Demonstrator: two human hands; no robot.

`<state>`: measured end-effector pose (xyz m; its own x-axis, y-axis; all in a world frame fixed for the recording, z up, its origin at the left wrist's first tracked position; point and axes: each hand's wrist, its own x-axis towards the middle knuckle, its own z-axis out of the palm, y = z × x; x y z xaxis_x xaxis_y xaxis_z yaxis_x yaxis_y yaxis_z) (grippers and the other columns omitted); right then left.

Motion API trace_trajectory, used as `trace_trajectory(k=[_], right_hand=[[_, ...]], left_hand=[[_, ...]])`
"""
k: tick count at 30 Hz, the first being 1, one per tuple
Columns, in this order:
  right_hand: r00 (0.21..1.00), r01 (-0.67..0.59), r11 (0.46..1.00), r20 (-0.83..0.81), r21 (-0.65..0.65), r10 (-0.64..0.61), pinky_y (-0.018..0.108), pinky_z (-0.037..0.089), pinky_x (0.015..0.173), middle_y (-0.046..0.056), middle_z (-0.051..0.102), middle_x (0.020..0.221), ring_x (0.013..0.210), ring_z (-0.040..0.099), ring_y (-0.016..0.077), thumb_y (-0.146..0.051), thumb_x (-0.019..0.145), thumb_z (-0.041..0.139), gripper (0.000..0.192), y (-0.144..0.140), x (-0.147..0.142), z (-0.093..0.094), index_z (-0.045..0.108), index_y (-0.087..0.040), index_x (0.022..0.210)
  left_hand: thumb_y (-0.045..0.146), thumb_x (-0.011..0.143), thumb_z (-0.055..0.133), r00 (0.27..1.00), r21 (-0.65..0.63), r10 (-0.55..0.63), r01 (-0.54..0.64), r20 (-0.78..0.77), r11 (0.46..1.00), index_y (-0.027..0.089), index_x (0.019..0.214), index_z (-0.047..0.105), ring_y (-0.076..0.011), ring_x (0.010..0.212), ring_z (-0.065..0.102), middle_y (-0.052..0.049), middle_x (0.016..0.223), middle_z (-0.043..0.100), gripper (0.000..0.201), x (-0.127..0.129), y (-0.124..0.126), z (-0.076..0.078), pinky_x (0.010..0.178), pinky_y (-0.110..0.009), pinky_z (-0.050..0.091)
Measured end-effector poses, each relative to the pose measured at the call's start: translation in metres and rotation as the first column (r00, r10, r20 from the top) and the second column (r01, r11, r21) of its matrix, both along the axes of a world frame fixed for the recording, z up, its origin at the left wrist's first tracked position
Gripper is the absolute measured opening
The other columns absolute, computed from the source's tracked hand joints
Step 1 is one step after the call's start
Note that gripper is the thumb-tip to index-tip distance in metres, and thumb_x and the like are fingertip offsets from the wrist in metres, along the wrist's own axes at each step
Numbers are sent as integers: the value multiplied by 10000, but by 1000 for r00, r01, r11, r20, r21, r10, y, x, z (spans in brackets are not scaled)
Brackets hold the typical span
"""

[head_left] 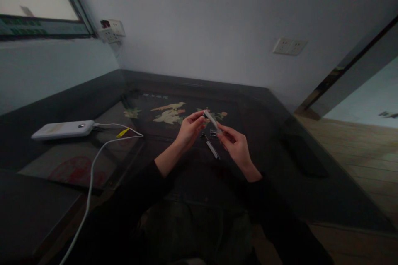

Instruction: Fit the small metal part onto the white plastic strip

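Head view: unreadable writing [158,95] beyond both hands [214,134].

White power bank [64,129], cable [93,165]

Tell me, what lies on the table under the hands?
Under the left hand and right hand, a slim dark stick lies on the table. Nearby small parts are too dim to identify.
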<state>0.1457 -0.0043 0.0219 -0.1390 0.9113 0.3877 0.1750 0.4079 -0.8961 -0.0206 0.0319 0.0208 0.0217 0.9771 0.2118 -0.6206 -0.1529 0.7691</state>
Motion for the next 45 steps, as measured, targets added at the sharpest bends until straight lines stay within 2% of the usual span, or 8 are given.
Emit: trace_trajectory(k=[6, 11, 19, 24, 33, 40, 45], right_hand=[[998, -53, 999, -28, -14, 52, 208, 358, 422, 20, 622, 699, 481, 437, 74, -328, 775, 651, 377, -1, -1, 1, 699, -174, 1115], [1000, 3, 1000, -8, -14, -3, 205, 343, 425, -5, 581, 646, 474, 413, 72, -314, 786, 638, 379, 2, 0, 1, 689, -166, 1131], [998, 70, 998, -5, 3, -70, 213, 377, 446, 45, 653, 757, 550, 488, 105, -302, 794, 627, 387, 5, 2, -3, 681, -162, 1151], [999, 31, 999, 9, 6, -32, 214, 385, 444, 43, 662, 760, 550, 500, 106, -293, 796, 625, 384, 2, 1, -2, 680, -177, 1158], [999, -40, 999, -27, 2, 40, 208, 375, 429, 37, 659, 749, 513, 486, 86, -302, 785, 643, 359, -1, -1, -1, 699, -170, 1114], [999, 35, 999, -5, -18, -35, 218, 392, 453, 35, 652, 743, 519, 484, 91, -287, 796, 623, 392, 3, 1, -1, 676, -160, 1163], [997, 81, 997, 2, 9, -81, 224, 414, 467, 64, 681, 813, 565, 521, 110, -284, 800, 620, 385, 3, 2, -1, 681, -150, 1155]], left_hand=[[292, 636, 803, 1000, 4, 7, -7, -16, 1000, 183, 919, 729, -96, 780, 622, -51, 968, 710, 312, 0, -1, 1, 629, -182, 464], [285, 618, 809, 1000, -14, 9, -10, -16, 1000, 187, 908, 730, -79, 726, 608, -35, 911, 712, 316, 0, 0, 0, 623, -182, 460], [306, 602, 816, 999, -35, 7, -8, -34, 999, 186, 913, 722, -78, 733, 626, -38, 933, 721, 347, 1, -1, 0, 641, -178, 466], [282, 618, 809, 1000, -27, 9, -9, -21, 1000, 182, 906, 722, -70, 701, 615, -22, 850, 712, 317, 0, -1, 0, 635, -176, 463], [310, 633, 806, 1000, -8, 6, -7, -12, 1000, 189, 911, 738, -96, 769, 620, -54, 955, 716, 311, 0, -2, 2, 631, -180, 458], [295, 626, 807, 1000, -31, 1, -1, -21, 1000, 194, 926, 731, -71, 715, 607, -27, 896, 715, 325, 0, -2, -1, 648, -184, 461], [336, 552, 849, 1000, -47, -2, 2, -7, 999, 193, 891, 740, -66, 697, 611, -26, 902, 722, 384, 1, -2, 1, 627, -171, 462]])
